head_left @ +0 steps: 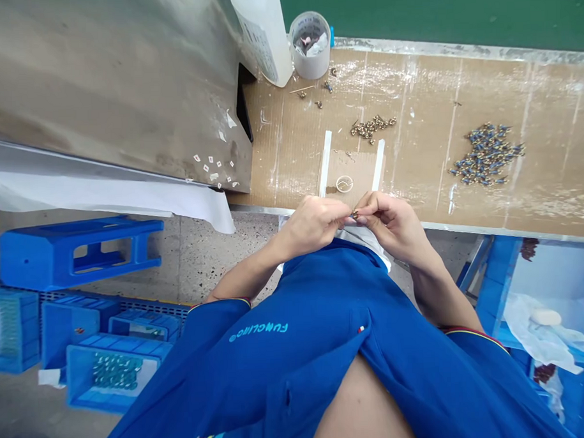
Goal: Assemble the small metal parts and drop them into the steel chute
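Observation:
My left hand and my right hand meet at the bench's near edge, fingers pinched. Between their fingertips is a small brass-and-blue part, mostly covered, its exact kind too small to tell. Just beyond the hands lies a small round clear ring or lid on a cardboard piece between two white tape strips. Farther back sits a small pile of brass-coloured parts. To the right is a bigger heap of brass-and-blue parts.
A metal box with small white labels stands at left. Behind are a white bottle and a tape-roll cup holding scraps. Below left are a blue stool and blue bins; more blue crates stand at lower right.

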Available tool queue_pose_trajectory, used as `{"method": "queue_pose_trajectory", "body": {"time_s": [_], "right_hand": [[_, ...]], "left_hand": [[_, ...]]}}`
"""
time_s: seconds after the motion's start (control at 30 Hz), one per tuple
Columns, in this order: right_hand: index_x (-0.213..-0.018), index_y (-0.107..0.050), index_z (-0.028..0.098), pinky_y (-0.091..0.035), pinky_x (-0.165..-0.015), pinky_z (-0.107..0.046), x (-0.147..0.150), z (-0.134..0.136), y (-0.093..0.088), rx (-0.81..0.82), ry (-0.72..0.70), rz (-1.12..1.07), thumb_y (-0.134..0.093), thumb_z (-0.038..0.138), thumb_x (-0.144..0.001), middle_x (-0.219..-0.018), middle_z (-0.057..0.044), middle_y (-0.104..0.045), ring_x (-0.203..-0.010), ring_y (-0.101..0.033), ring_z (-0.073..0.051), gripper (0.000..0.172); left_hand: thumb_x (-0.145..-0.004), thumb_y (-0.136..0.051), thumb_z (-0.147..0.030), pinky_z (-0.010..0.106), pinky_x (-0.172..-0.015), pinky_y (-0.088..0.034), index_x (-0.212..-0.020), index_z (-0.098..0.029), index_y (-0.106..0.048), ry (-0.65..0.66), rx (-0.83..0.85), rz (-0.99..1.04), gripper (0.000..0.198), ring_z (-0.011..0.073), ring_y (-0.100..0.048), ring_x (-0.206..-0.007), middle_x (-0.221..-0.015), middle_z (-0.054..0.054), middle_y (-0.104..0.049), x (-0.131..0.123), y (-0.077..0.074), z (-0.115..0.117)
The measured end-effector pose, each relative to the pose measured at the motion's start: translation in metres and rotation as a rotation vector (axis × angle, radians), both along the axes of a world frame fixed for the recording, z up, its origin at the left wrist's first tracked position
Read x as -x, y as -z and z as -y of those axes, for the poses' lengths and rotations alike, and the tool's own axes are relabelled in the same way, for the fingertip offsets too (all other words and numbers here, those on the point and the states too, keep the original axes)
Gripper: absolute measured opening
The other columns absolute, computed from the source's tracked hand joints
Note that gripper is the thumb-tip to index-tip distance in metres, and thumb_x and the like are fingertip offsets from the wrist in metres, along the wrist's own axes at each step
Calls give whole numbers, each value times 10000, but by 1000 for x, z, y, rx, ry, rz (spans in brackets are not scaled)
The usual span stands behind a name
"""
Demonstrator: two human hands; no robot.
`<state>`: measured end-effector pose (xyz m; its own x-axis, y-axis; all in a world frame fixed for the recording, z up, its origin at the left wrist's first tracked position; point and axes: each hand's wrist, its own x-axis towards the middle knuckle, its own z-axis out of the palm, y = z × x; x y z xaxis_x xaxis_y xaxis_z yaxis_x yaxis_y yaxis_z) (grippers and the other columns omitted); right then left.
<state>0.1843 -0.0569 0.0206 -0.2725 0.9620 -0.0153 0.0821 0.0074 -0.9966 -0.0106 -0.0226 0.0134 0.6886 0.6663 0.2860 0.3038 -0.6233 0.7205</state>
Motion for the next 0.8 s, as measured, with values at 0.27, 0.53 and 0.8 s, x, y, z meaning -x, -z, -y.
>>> {"method": "queue_pose_trajectory", "body": {"time_s": [0.27, 0.53, 0.8], "right_hand": [[-754, -531, 228, -443, -605, -292, 10, 10, 14, -45, 73, -5, -623, 460, -956, -734, 4, -591, -663, -565, -139, 321], [-745, -497, 223, -441, -601, -280, 5, 14, 15, -9, 16, 17, -575, 384, -978, -729, 14, -568, -650, -549, -126, 293], [-757, -514, 217, -464, -611, -268, 2, 14, 23, 3, 17, 1, -590, 360, -969, -731, 20, -575, -645, -558, -118, 267]], "left_hand": [[-940, -461, -109, 206, -545, -445, -669, -151, -584, -58, 155, 3, 301, 105, -621, -557, -635, 5, -676, 1, -3, 10], [-932, -464, -118, 218, -522, -396, -638, -152, -566, -36, 136, -70, 313, 118, -593, -535, -595, 7, -646, -1, 1, 13], [-940, -492, -110, 209, -532, -411, -637, -140, -574, -23, 189, -68, 315, 119, -621, -550, -618, 16, -670, -5, 4, 14]]}}
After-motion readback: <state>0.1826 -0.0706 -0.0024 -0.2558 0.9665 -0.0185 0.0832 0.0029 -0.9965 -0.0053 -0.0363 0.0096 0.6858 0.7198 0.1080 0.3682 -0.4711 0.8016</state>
